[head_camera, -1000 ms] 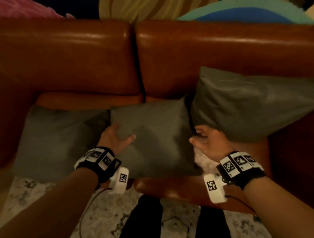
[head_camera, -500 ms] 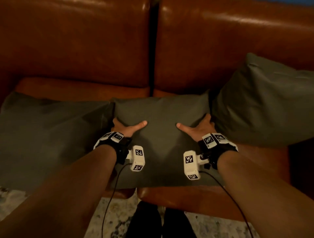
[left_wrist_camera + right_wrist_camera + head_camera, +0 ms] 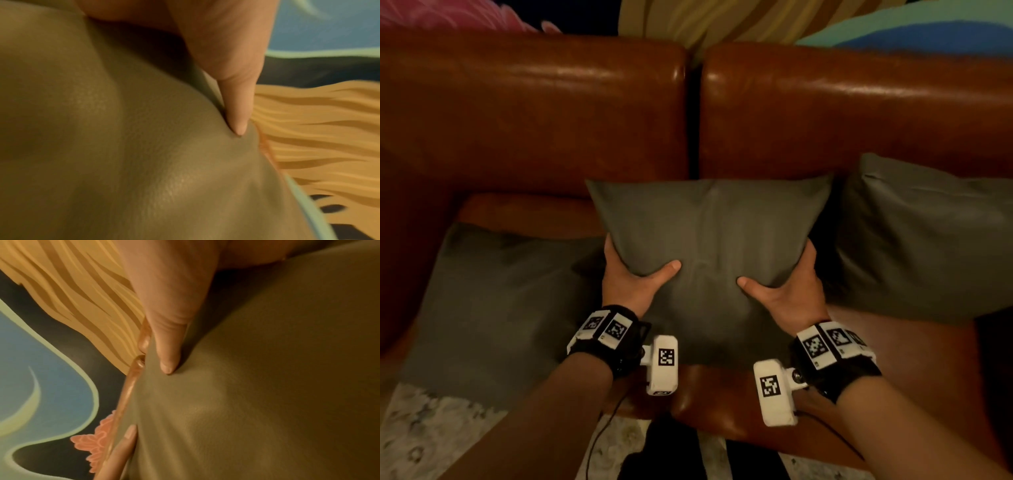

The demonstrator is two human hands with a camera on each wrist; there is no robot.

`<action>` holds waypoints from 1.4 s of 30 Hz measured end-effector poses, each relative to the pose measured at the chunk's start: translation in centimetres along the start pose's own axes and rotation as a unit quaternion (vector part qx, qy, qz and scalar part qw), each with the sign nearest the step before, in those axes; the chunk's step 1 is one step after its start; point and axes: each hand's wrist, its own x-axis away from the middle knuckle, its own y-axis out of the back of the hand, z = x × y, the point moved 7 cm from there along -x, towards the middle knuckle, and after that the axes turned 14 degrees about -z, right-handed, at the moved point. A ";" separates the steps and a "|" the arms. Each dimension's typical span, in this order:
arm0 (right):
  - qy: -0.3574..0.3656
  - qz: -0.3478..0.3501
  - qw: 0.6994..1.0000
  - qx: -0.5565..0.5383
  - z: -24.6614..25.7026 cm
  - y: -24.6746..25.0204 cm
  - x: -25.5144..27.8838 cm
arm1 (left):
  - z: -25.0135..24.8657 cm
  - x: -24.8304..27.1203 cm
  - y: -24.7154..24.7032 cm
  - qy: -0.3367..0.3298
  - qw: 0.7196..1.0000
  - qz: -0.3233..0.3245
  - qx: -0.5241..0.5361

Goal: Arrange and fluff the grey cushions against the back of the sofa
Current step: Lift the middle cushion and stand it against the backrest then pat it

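The middle grey cushion [image 3: 709,233] is raised off the seat in front of the brown leather sofa back [image 3: 825,116]. My left hand [image 3: 633,274] grips its left edge, thumb on the front and fingers hidden behind. On the cushion's right edge my right hand [image 3: 784,287] holds the same way. The left wrist view has my thumb [image 3: 236,104] pressed into the grey fabric [image 3: 123,146]. In the right wrist view a thumb [image 3: 170,344] dents the cushion [image 3: 267,386]. A second grey cushion [image 3: 496,308] lies flat on the left seat. The third [image 3: 928,240] leans against the back at right.
The sofa seat's front edge [image 3: 722,404] is just below my wrists, with a pale patterned rug [image 3: 431,438] on the floor beneath. A colourful painted wall [image 3: 756,17] rises behind the sofa. The dark gap between the two back pads [image 3: 693,113] runs down the middle.
My right hand came from the right cushion onto the middle cushion's right side. Both hands then lifted the middle cushion from lying flat to standing up.
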 end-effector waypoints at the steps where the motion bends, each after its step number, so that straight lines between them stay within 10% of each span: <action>1: 0.011 -0.016 1.000 -0.021 0.7 0.2 -0.1 | -1.3 -0.4 0.5 -0.026 0.999 -0.010 0.021; 10: 0.001 -0.093 0.996 -0.006 -0.7 -1.8 -4.0 | -0.8 -4.8 -1.7 -0.053 0.992 0.112 -0.004; 20: -0.066 -0.148 0.985 -0.055 -1.1 -4.2 -3.6 | -2.8 -9.9 -4.4 0.029 0.988 0.125 0.086; 26: -0.022 -0.185 0.972 -0.143 -0.8 -4.8 -2.0 | -4.6 -9.0 -2.9 -0.055 0.990 0.099 0.078; 35: -0.043 -0.086 0.993 -0.068 -3.3 -6.2 -2.3 | -2.7 -8.4 -3.3 -0.065 0.989 0.126 -0.037; 39: -0.016 0.011 0.969 0.248 1.0 -2.6 -1.6 | -5.9 -8.2 -0.3 -0.184 0.896 0.175 -0.365; 42: 0.207 -0.066 0.948 0.235 9.7 0.4 -2.3 | -13.6 -7.0 0.3 -0.350 0.849 0.162 -0.361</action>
